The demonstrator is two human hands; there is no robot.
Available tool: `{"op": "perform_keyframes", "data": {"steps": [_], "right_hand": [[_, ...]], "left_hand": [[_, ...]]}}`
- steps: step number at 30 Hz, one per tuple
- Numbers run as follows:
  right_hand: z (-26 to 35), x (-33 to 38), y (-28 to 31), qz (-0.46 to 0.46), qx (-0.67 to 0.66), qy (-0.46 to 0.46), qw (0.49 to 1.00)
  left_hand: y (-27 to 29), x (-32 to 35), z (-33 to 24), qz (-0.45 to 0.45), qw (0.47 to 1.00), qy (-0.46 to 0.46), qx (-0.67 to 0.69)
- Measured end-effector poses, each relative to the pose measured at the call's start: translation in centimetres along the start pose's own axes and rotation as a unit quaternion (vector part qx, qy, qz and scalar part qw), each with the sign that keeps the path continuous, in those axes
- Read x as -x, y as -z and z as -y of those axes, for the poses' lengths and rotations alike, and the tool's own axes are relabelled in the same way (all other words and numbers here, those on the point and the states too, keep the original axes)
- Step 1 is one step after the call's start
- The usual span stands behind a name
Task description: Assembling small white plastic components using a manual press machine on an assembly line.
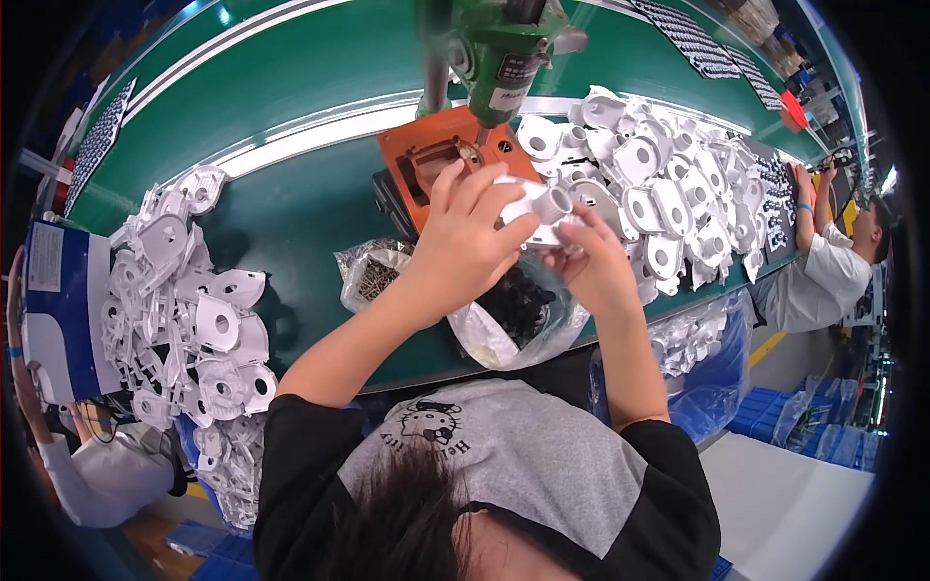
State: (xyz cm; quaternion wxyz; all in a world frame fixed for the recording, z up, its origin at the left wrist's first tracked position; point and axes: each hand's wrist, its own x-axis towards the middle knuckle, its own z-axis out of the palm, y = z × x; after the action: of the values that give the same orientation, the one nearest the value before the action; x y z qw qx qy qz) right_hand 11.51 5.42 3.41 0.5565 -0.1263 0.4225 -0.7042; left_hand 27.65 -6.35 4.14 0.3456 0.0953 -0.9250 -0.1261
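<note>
Left hand point(467, 240) and right hand point(603, 269) nearly meet (fingers point(473, 188) bent).

one green press point(504, 73), one orange fixture point(422, 184)

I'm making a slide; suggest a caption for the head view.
Left hand and right hand hold a white part by an orange fixture, between two heaps of similar parts.

Landmark: green workbench point(315, 218) | beyond, far right: dotted trays point(688, 39) | left of workbench: blue-and-white box point(63, 339), white-shirted co-worker point(102, 474) | right of workbench: second co-worker point(828, 276) | near side, right: blue crates point(760, 412), flat white panel point(785, 504)
</note>
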Motion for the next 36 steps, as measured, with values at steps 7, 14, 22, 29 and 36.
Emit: {"op": "perform_keyframes", "data": {"steps": [7, 14, 22, 29, 36], "right_hand": [[-1.8, 1.1, 2.4, -0.003, 0.223, 0.026, 0.974], [-5.2, 1.6, 2.7, 0.062, 0.708, 0.254, 0.656], [-5.8, 0.1, 2.8, 0.039, 0.694, 0.196, 0.692], [-2.5, -0.4, 0.9, 0.061, 0.588, 0.109, 0.799], [-0.6, -2.3, -0.2, 0.055, 0.56, 0.214, 0.798]], "left_hand": [[2.1, -0.4, 2.8, 0.071, 0.997, 0.021, 0.007], [1.7, 0.1, 7.2, 0.02, 0.989, 0.075, -0.125], [0.1, 0.2, 5.8, 0.034, 0.996, 0.079, -0.012], [-1.3, 1.4, 6.8, 0.006, 0.997, 0.067, -0.021], [-1.3, 1.5, 5.9, -0.017, 0.991, 0.071, -0.108]]}}
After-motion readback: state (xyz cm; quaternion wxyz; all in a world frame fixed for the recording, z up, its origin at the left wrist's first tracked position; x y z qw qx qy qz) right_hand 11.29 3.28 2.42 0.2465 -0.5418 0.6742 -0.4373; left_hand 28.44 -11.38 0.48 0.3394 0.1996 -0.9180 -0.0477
